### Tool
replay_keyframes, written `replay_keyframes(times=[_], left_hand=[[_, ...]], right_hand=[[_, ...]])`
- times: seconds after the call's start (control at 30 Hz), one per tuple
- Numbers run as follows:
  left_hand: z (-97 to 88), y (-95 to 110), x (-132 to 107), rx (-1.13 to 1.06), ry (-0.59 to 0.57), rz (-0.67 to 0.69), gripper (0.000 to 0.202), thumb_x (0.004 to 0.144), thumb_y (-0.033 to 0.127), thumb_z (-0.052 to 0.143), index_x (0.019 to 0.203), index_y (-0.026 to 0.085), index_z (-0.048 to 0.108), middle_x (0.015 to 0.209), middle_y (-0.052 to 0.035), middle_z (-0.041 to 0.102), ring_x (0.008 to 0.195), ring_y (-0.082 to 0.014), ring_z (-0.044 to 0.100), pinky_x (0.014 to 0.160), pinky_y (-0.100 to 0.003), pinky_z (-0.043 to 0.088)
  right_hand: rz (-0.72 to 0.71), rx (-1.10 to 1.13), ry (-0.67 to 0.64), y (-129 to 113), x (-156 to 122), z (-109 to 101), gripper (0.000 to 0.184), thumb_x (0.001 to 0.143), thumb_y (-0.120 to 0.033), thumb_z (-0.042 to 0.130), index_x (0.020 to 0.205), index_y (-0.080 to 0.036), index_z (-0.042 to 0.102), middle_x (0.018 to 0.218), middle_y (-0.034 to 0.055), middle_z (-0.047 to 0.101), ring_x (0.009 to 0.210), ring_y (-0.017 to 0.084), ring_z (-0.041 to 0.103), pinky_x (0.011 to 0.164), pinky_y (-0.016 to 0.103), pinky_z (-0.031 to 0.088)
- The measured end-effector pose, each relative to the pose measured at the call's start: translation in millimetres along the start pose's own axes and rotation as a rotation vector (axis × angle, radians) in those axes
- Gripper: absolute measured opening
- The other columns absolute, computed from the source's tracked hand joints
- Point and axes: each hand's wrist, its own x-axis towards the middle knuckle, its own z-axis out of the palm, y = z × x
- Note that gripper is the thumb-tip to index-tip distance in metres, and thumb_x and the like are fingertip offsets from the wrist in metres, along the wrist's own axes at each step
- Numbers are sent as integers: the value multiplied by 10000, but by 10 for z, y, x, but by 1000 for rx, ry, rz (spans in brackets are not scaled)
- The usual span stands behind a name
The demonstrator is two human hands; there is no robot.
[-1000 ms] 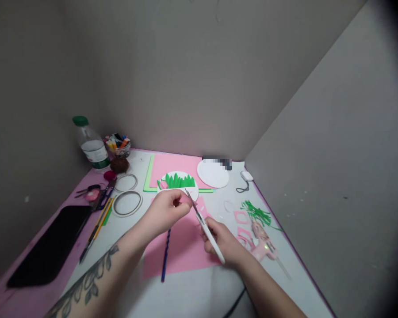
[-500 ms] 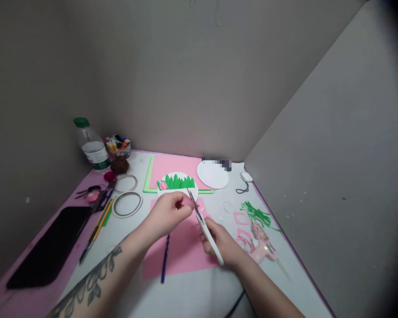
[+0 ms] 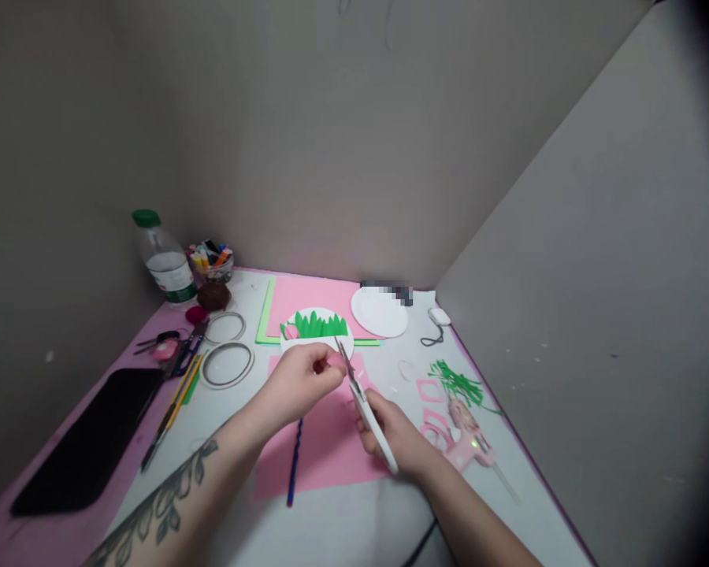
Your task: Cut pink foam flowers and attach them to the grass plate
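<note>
My left hand (image 3: 307,378) pinches a small piece of pink paper (image 3: 335,361) between thumb and fingers. My right hand (image 3: 393,433) grips white-handled scissors (image 3: 373,425), whose blades point up and away beside that paper. Under both hands lies a pink sheet (image 3: 331,449) with a dark blue pencil (image 3: 295,465) resting on its left part. Just beyond my left hand is a white paper plate (image 3: 322,313) bearing green paper grass (image 3: 316,324) and a pink paper tulip (image 3: 291,332). My fingers partly hide the near side of that plate.
On the right are a pink glue gun (image 3: 469,441), pink paper scraps (image 3: 430,390) and green paper strips (image 3: 458,382). Another white plate (image 3: 379,312) sits at the back. Leftward are tape rolls (image 3: 227,365), pencils (image 3: 174,409), a black phone-like slab (image 3: 88,441) and a bottle (image 3: 168,264).
The pink piece in my left hand has shifted slightly and shows more between fingers and blades. Both hands stay in nearly the same place.
</note>
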Motion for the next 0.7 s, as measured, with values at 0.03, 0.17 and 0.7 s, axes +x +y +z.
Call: replay_keyframes(times=[0.03,0.17,0.7], left_hand=[[7,-7,3,-8,-3,-2,119,704,223,521,601,165,532,579,36,481,576,-106,414,529,-214,310],[17,-22,15,-21,-13,2,110,705,218,515,611,164,540,591,31,500,587,-109,428,541,-216,320],[-50,-10,8,53,-21,31,195,761,303,511,628,164,546,607,30,479,595,-118,411,557,-232,313]], right_hand=[[-1,5,-4,-2,3,5,291,561,-52,489,797,-211,433,678,-65,466,559,88,395,506,199,313],[3,-9,3,-13,7,5,278,566,-65,494,797,-208,439,690,-62,462,564,88,374,510,203,317],[13,-28,-5,40,1,-51,246,572,-73,507,768,-208,442,665,-57,471,578,98,391,521,208,314]])
